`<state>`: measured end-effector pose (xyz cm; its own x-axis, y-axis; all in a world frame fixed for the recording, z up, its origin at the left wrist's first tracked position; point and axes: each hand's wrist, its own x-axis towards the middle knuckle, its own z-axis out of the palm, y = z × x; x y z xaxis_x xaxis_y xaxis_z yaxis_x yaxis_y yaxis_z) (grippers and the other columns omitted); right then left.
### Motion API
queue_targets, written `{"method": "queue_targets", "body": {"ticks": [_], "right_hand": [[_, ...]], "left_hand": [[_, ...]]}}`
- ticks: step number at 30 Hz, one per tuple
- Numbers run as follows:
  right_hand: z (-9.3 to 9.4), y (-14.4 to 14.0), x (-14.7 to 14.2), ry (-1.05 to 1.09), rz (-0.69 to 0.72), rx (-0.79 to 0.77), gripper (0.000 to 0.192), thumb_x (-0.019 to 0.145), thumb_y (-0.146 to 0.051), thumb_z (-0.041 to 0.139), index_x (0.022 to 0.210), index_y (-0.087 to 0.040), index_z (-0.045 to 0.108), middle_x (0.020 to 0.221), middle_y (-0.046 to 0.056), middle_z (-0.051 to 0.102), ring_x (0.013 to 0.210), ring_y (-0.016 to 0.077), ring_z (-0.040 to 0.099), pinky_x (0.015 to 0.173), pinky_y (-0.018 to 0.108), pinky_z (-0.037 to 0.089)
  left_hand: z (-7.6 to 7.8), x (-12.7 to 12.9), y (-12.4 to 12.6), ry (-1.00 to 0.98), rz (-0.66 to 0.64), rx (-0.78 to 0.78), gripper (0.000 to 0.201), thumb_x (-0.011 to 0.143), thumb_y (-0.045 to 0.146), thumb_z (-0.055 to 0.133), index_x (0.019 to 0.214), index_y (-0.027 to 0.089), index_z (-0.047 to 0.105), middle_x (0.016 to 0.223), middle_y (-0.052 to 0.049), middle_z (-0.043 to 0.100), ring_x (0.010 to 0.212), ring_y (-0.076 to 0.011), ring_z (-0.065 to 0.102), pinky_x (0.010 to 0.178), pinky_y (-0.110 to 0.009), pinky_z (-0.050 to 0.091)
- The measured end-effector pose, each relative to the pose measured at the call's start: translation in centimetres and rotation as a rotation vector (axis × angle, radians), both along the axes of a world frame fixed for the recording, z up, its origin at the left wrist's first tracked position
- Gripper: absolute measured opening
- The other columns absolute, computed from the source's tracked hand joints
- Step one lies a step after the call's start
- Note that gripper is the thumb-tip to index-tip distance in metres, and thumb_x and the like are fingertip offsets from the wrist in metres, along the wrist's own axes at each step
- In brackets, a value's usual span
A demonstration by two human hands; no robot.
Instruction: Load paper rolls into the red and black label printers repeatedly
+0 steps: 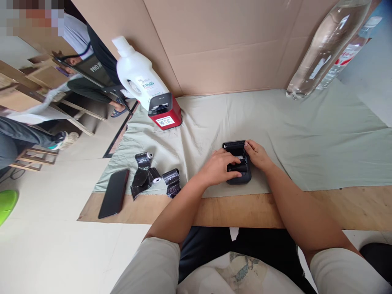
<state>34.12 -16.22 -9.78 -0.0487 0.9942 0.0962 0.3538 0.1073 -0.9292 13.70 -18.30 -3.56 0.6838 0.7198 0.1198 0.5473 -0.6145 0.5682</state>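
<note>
On the pale green cloth (306, 134) near the table's front edge sits a small black printer (238, 162) with its lid up, left hand (218, 167) curled around a black roll (237, 167) in its bay, right hand (258, 155) gripping the printer's far side, spare rolls (153, 178) and a phone (114, 193) off left.

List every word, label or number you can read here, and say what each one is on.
"MOM": pale letters, seen mirrored or upside down, on the dark apron of a person at the back left.
White jug: label print too small to read.
Red printer: sticker with a square code, print too small.
Clear bottles: red label blurred.
Black printer under both hands: no text visible.
</note>
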Motion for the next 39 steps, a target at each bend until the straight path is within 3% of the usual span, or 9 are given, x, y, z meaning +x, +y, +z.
{"method": "queue_targets", "body": {"ticks": [2,6,12,22,25,29,35,39], "right_hand": [[0.0,0.0,0.0,-0.001,0.003,0.002,0.056,0.087,-0.071,0.040,0.094,-0.020,0.063,0.095,0.008,0.069,0.094,0.0243,0.063,0.090,0.039,0.048],[0.0,0.0,0.0,-0.004,0.009,0.003,0.054,0.087,-0.070,0.040,0.092,-0.021,0.061,0.092,0.007,0.068,0.094,0.0242,0.063,0.087,0.038,0.049],[0.0,0.0,0.0,-0.002,0.006,0.004,0.056,0.087,-0.072,0.040,0.094,-0.021,0.063,0.095,0.007,0.069,0.094,0.0244,0.063,0.090,0.040,0.048],[-0.5,-0.1,0.0,0.043,-0.028,-0.025,0.072,0.086,-0.081,0.030,0.099,-0.022,0.069,0.099,0.009,0.070,0.102,0.0276,0.063,0.095,0.044,0.050],[-0.5,-0.1,0.0,0.032,-0.030,-0.027,0.073,0.086,-0.081,0.031,0.101,-0.022,0.070,0.103,0.009,0.071,0.104,0.0282,0.063,0.096,0.045,0.050],[-0.3,-0.1,-0.1,0.017,-0.022,-0.030,0.073,0.086,-0.081,0.031,0.102,-0.022,0.071,0.103,0.009,0.072,0.102,0.0277,0.064,0.097,0.046,0.049],[-0.1,-0.2,-0.1,0.018,-0.017,-0.011,0.071,0.086,-0.080,0.032,0.098,-0.023,0.071,0.103,0.008,0.073,0.102,0.0264,0.065,0.097,0.044,0.048],[0.4,-0.5,-0.1,0.031,0.021,-0.031,0.064,0.086,-0.076,0.041,0.103,-0.022,0.070,0.110,0.009,0.072,0.107,0.0274,0.064,0.099,0.045,0.048]], "left_hand": [[0.0,0.1,-0.1,0.031,0.005,0.019,0.032,0.074,0.029,0.082,0.103,0.021,0.070,0.096,-0.005,0.073,0.100,-0.0264,0.060,0.089,-0.041,0.045],[-0.1,0.2,-0.2,0.057,-0.007,0.075,0.004,0.087,0.021,0.066,0.090,0.020,0.070,0.094,-0.005,0.073,0.098,-0.0244,0.062,0.087,-0.040,0.044],[0.0,0.3,-0.3,-0.046,0.029,0.106,0.009,0.092,0.021,0.059,0.088,0.020,0.067,0.093,-0.006,0.072,0.094,-0.0222,0.062,0.086,-0.039,0.046],[0.8,0.2,-0.8,-0.063,-0.101,0.005,0.029,0.099,0.031,0.046,0.083,0.019,0.066,0.089,-0.007,0.071,0.089,-0.0203,0.062,0.085,-0.036,0.049],[0.7,0.1,-0.8,-0.062,-0.086,0.008,0.017,0.094,0.034,0.059,0.091,0.019,0.067,0.090,-0.005,0.071,0.088,-0.0205,0.062,0.084,-0.036,0.049],[0.3,0.1,-1.0,0.035,-0.130,0.108,0.018,0.081,0.032,0.076,0.092,0.020,0.069,0.098,-0.006,0.070,0.095,-0.0229,0.063,0.086,-0.037,0.048],[0.4,0.6,-2.2,0.181,-0.126,0.334,0.015,0.093,0.020,0.057,0.098,0.018,0.070,0.092,-0.008,0.071,0.089,-0.0219,0.062,0.077,-0.036,0.048],[0.6,0.9,-3.0,0.185,-0.117,0.357,0.020,0.096,0.025,0.052,0.093,0.018,0.071,0.082,-0.008,0.071,0.082,-0.0216,0.062,0.074,-0.035,0.047]]}}
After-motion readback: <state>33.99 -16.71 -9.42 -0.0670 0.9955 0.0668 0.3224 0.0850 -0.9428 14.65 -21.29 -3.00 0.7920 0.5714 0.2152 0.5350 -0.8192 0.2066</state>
